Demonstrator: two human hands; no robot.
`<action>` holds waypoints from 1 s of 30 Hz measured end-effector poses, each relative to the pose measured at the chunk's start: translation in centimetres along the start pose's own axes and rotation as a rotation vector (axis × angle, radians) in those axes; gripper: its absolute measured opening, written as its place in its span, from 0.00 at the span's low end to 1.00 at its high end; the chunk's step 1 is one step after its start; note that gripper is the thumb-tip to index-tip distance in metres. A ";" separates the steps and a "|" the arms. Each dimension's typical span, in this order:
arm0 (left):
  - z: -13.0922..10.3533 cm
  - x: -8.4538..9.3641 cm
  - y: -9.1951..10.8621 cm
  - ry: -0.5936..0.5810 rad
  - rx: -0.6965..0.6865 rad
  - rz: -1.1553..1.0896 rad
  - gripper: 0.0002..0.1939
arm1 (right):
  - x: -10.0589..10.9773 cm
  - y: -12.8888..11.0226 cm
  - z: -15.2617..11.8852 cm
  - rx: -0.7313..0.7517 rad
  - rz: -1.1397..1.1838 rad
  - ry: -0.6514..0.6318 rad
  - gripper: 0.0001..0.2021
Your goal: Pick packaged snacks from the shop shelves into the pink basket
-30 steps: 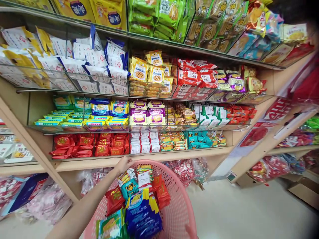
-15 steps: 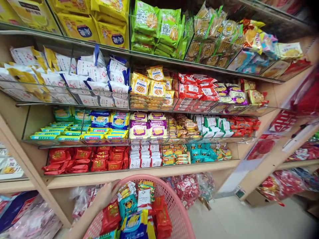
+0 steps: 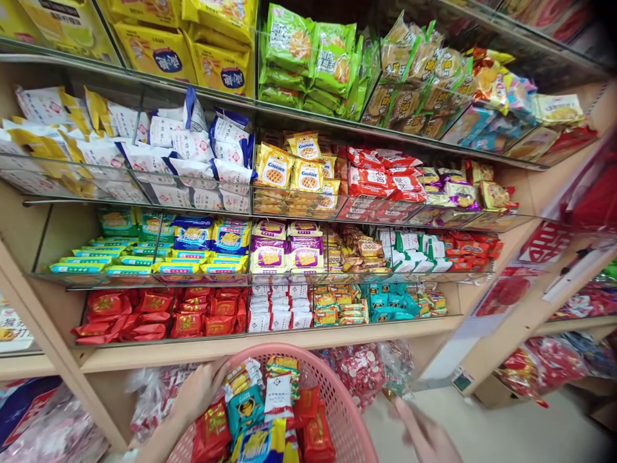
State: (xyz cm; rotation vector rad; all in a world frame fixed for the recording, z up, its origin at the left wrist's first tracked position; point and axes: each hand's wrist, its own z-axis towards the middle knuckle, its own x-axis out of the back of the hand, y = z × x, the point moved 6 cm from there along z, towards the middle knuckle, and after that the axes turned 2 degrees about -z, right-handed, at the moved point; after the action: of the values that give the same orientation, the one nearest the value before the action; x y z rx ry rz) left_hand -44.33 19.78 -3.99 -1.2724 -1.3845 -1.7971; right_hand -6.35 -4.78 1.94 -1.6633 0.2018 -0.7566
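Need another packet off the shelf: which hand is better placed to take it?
Right, probably. The right hand is free beside the basket, while the left hand grips its rim.

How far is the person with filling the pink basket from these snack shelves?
Already done: the pink basket holds many snack packets. In hand: the left hand grips its rim; the right hand, blurred, holds nothing. Left: the shelves remain full.

The basket was pink with a mesh pattern. At its twelve o'clock sat red packets and white packets; yellow cookie bags lay higher.
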 end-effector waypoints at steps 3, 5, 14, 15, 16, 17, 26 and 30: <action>-0.4 -0.2 -0.2 -0.003 -0.002 -0.018 0.24 | 0.3 -7.3 5.5 0.311 -0.210 0.064 0.17; -0.8 -0.1 -0.4 0.008 0.014 -0.031 0.25 | -0.6 -13.3 7.6 0.553 -0.318 0.117 0.17; -1.4 -0.3 -1.8 0.025 0.105 -0.021 0.26 | -6.0 -26.1 13.5 0.815 -0.311 0.287 0.08; -1.4 -0.4 -1.9 0.022 0.104 -0.026 0.26 | -6.4 -26.1 14.0 0.786 -0.316 0.299 0.08; -1.3 -0.5 -2.0 0.017 0.104 -0.028 0.26 | -6.6 -26.1 14.5 0.758 -0.320 0.311 0.07; -1.3 -0.5 -2.0 0.016 0.107 -0.027 0.26 | -6.9 -26.0 14.9 0.733 -0.326 0.320 0.07; -1.5 -0.1 -1.1 -0.024 0.099 0.052 0.26 | -7.9 -26.1 15.7 0.681 -0.414 0.345 0.09; -1.4 0.0 -0.8 -0.036 0.101 0.084 0.25 | -8.2 -25.9 15.7 0.660 -0.422 0.364 0.10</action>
State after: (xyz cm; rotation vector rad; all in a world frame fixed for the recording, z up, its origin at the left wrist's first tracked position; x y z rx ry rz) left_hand -45.54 18.75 -4.39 -1.2955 -1.4014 -1.6349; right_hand -10.69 18.79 22.25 -0.9345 -0.1463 -1.2838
